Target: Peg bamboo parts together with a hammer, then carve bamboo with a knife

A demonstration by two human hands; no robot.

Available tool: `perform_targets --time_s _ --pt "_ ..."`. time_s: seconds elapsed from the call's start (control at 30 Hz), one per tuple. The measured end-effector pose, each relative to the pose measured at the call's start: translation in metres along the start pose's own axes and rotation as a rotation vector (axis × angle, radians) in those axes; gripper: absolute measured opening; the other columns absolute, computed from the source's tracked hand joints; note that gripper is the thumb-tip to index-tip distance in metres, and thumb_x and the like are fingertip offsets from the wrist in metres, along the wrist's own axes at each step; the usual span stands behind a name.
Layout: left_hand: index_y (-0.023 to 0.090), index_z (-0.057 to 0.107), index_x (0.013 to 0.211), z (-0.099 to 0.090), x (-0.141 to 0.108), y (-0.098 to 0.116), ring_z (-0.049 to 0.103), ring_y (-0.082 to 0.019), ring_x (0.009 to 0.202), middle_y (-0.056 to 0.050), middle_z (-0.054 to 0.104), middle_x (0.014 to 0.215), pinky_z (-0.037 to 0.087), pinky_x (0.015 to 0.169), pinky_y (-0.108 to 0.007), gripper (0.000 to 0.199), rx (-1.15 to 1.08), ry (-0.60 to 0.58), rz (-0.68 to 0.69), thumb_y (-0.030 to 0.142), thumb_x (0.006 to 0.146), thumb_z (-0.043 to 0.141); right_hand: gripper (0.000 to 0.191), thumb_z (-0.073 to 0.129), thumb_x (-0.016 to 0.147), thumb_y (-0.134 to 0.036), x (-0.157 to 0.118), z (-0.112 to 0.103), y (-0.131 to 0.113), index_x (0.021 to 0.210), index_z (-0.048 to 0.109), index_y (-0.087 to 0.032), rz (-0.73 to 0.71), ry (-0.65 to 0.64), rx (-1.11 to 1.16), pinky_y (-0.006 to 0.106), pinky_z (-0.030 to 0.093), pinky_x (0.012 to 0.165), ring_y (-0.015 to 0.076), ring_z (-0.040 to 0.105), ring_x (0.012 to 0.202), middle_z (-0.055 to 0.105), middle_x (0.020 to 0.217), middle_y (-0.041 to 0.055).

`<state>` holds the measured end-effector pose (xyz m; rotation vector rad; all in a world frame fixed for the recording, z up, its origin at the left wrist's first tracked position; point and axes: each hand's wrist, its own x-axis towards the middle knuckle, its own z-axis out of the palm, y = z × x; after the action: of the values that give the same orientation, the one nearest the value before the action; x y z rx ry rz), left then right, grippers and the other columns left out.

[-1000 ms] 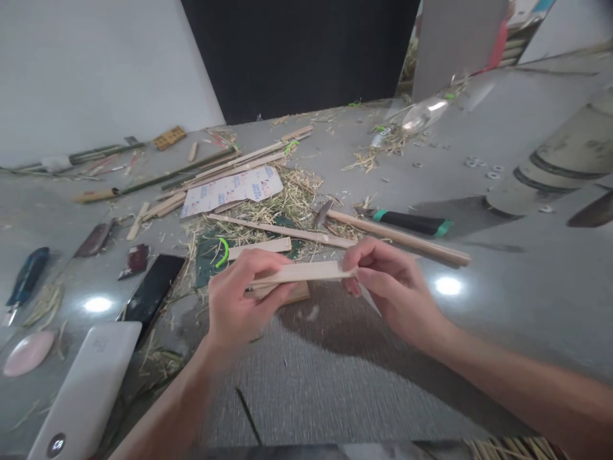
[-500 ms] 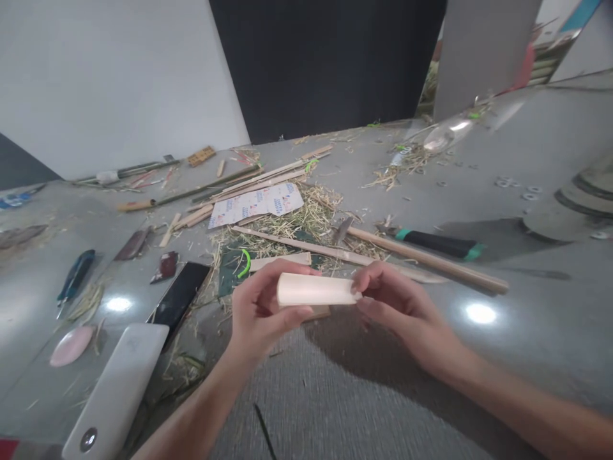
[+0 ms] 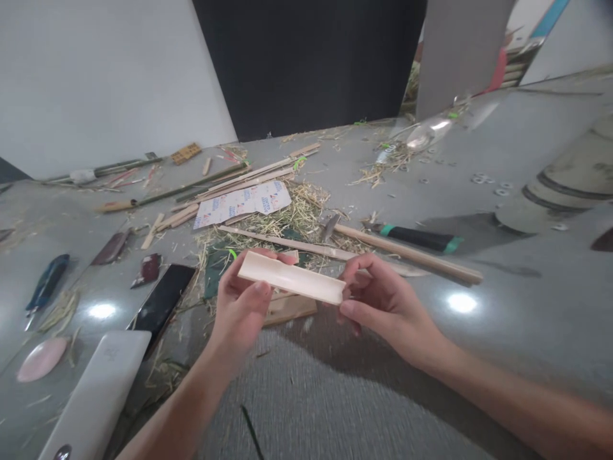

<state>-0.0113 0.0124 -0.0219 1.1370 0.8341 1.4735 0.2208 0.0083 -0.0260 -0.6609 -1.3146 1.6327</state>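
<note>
Above the table [image 3: 527, 326]: one strip [image 3: 293, 278], pinched by our left hand [image 3: 242, 313] and right hand [image 3: 390, 306] near opposite ends, likely for steadiness; hollow face turned towards us.

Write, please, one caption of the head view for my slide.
Left hand and right hand hold a pale, trough-shaped strip over a grey work surface scattered with shavings.
</note>
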Motion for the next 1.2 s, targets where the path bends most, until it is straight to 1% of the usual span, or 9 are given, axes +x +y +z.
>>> perform_targets --time_s 0.4,0.53,0.63,0.73,0.83,0.9,1.03,1.1,1.2 --pt "0.027 0.074 0.105 0.002 0.003 0.003 0.073 -0.020 0.096 -0.005 0.079 0.106 0.060 0.071 -0.025 0.025 -0.016 0.013 -0.026 0.031 0.083 0.083 0.022 0.077 0.094 -0.026 0.000 -0.001 -0.004 0.110 0.063 -0.021 -0.078 0.089 -0.076 0.015 0.049 0.051 0.0057 0.053 0.060 0.056 0.081 -0.0026" --pt "0.024 0.072 0.101 0.004 0.006 0.002 0.071 -0.016 0.081 -0.004 0.079 0.101 0.059 0.068 -0.024 0.021 0.026 0.049 -0.115 0.022 0.082 0.079 0.020 0.076 0.094 -0.022 -0.001 -0.001 -0.004 0.110 0.064 -0.023 -0.144 0.113 -0.094 0.015 0.046 0.051 0.0054 0.052 0.060 0.054 0.082 -0.0031" --pt "0.020 0.069 0.094 0.004 0.007 -0.001 0.068 -0.014 0.072 -0.003 0.077 0.089 0.056 0.067 -0.023 0.014 0.194 0.052 -0.239 0.018 0.083 0.077 0.013 0.073 0.096 -0.022 -0.002 -0.002 -0.002 0.106 0.064 -0.022 -0.167 0.148 -0.130 0.016 0.045 0.051 0.0059 0.051 0.059 0.053 0.077 -0.0034" --pt "0.019 0.068 0.087 0.002 0.007 -0.004 0.067 -0.015 0.070 -0.001 0.073 0.079 0.051 0.063 -0.022 0.011 0.415 -0.030 -0.306 0.019 0.083 0.078 0.007 0.072 0.098 -0.025 -0.001 -0.003 -0.002 0.100 0.066 -0.021 -0.166 0.176 -0.172 0.017 0.042 0.051 0.0062 0.049 0.059 0.054 0.075 -0.0030" --pt "0.019 0.069 0.084 0.002 0.004 -0.002 0.066 -0.016 0.072 -0.001 0.072 0.080 0.049 0.064 -0.024 0.007 0.637 -0.140 -0.233 0.018 0.084 0.077 0.009 0.073 0.098 -0.028 0.000 -0.005 -0.004 0.095 0.070 -0.020 -0.189 0.185 -0.199 0.018 0.040 0.051 0.0063 0.049 0.059 0.056 0.077 -0.0017" --pt "0.020 0.073 0.090 0.005 0.001 0.000 0.067 -0.018 0.075 -0.002 0.074 0.084 0.048 0.066 -0.025 0.002 0.792 -0.281 -0.121 0.019 0.089 0.072 0.010 0.075 0.096 -0.027 0.000 -0.005 -0.006 0.092 0.072 -0.020 -0.215 0.188 -0.237 0.019 0.039 0.051 0.0063 0.050 0.060 0.058 0.077 -0.0012" --pt "0.020 0.071 0.097 0.016 -0.010 0.001 0.065 -0.018 0.073 -0.004 0.073 0.084 0.046 0.066 -0.029 0.015 0.922 -0.638 0.062 0.029 0.101 0.059 0.011 0.074 0.097 -0.028 -0.004 -0.003 -0.008 0.090 0.073 -0.019 -0.187 0.127 -0.368 0.020 0.042 0.059 0.0087 0.057 0.069 0.066 0.080 0.0004" --pt "0.019 0.066 0.093 0.022 -0.015 -0.001 0.064 -0.017 0.068 -0.003 0.070 0.076 0.046 0.064 -0.028 0.024 0.838 -0.656 -0.007 0.035 0.106 0.053 0.012 0.071 0.100 -0.030 -0.006 -0.002 -0.007 0.093 0.073 -0.020 -0.151 0.062 -0.425 0.021 0.044 0.062 0.0098 0.058 0.072 0.067 0.082 0.0004" --pt "0.020 0.057 0.097 0.027 -0.019 -0.001 0.060 -0.013 0.051 0.001 0.065 0.064 0.044 0.052 -0.023 0.032 0.572 -0.569 -0.255 0.044 0.112 0.042 0.022 0.070 0.101 -0.032 -0.003 -0.007 -0.010 0.120 0.065 -0.025 -0.139 0.043 -0.448 0.023 0.046 0.063 0.0109 0.058 0.072 0.066 0.085 -0.0016"
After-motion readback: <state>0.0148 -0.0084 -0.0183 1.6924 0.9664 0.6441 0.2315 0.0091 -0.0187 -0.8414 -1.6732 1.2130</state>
